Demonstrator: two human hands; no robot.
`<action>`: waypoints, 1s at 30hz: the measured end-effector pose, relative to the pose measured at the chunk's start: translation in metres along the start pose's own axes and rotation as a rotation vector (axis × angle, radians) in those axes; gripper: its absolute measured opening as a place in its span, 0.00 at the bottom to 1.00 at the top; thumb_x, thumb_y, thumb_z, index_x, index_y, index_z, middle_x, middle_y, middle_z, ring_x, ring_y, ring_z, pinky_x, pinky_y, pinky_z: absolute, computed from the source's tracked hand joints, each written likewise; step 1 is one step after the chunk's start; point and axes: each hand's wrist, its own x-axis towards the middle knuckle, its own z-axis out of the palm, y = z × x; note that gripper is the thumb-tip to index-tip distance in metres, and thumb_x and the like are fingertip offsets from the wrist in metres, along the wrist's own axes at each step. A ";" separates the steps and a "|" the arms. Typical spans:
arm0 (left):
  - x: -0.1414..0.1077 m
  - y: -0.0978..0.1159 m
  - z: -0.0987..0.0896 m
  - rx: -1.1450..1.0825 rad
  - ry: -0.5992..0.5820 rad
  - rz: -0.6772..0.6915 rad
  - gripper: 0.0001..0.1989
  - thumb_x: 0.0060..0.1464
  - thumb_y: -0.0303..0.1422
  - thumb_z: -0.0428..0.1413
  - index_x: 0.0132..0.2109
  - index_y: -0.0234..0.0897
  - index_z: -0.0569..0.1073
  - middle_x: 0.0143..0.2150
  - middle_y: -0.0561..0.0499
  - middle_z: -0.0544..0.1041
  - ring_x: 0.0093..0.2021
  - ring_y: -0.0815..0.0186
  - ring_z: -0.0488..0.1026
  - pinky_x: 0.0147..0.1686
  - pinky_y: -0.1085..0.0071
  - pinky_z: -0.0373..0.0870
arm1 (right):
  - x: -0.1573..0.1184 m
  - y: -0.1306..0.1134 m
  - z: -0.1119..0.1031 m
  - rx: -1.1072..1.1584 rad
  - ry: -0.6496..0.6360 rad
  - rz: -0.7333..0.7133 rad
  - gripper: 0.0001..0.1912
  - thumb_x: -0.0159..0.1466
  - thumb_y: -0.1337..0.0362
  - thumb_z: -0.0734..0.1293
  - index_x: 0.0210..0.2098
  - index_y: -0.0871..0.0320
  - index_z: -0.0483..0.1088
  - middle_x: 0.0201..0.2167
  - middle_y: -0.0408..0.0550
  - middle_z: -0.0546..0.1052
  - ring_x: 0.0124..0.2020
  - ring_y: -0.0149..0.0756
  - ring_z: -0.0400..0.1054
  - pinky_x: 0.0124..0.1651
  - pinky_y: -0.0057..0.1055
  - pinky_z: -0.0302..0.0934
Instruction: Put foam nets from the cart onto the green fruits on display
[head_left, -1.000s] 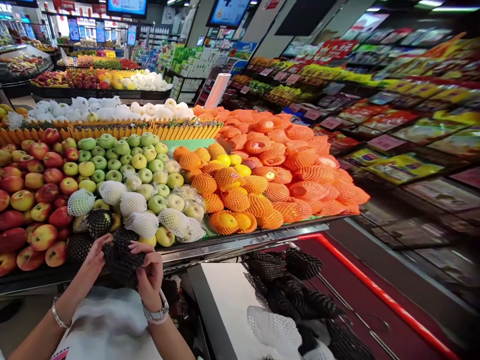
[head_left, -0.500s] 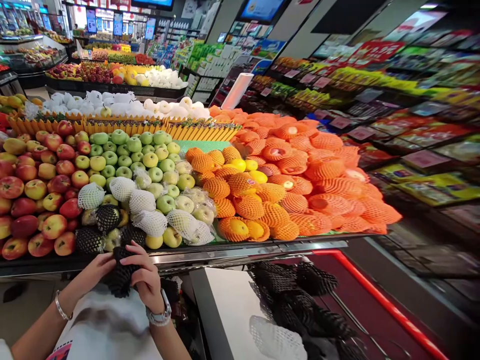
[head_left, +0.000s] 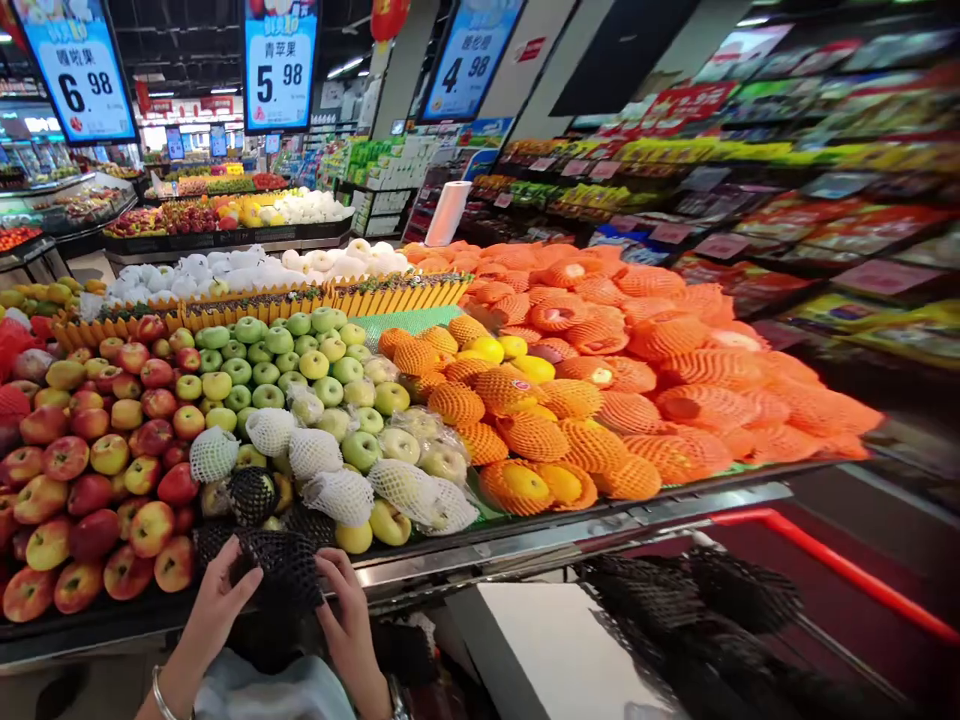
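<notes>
A black foam net (head_left: 281,565) is stretched between my two hands, just over the front edge of the fruit display. My left hand (head_left: 222,598) pinches its left end, and my right hand (head_left: 346,610) grips its right side. Beyond them lie a black-netted fruit (head_left: 253,495), several white-netted fruits (head_left: 315,454) and some bare yellow-green apples (head_left: 390,521). Red apples (head_left: 151,528) fill the left part of the display, with green apples (head_left: 279,340) further back.
Orange-netted fruits (head_left: 525,437) cover the display's middle and right. A metal rail (head_left: 585,530) runs along its front. At the lower right are a white box (head_left: 555,650), a pile of black nets (head_left: 675,600) and a red bar (head_left: 847,570). Price screens hang above.
The view has tilted up, bringing price screens into sight. My hands have moved apart, and the black net between them has gone from bunched to spread out.
</notes>
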 end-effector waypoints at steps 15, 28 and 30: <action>0.078 0.019 -0.021 0.448 -0.756 0.052 0.51 0.46 0.62 0.52 0.67 0.29 0.58 0.72 0.36 0.54 0.72 0.51 0.50 0.69 0.59 0.49 | -0.003 -0.046 0.020 -0.159 0.488 -0.098 0.20 0.62 0.75 0.57 0.36 0.51 0.77 0.37 0.47 0.79 0.44 0.37 0.73 0.49 0.35 0.67; 0.093 0.005 -0.029 0.494 -0.912 0.107 0.41 0.55 0.54 0.51 0.67 0.31 0.58 0.71 0.38 0.57 0.71 0.53 0.51 0.69 0.57 0.49 | -0.014 -0.036 0.058 -0.281 0.421 -0.079 0.18 0.66 0.71 0.59 0.39 0.50 0.80 0.37 0.49 0.81 0.42 0.38 0.76 0.46 0.36 0.72; 0.092 0.006 -0.028 0.524 -0.948 0.138 0.40 0.57 0.52 0.50 0.67 0.29 0.58 0.70 0.37 0.57 0.71 0.53 0.51 0.69 0.57 0.47 | -0.012 -0.035 0.058 -0.233 0.449 0.029 0.17 0.65 0.70 0.60 0.40 0.51 0.80 0.41 0.51 0.82 0.43 0.39 0.77 0.48 0.37 0.72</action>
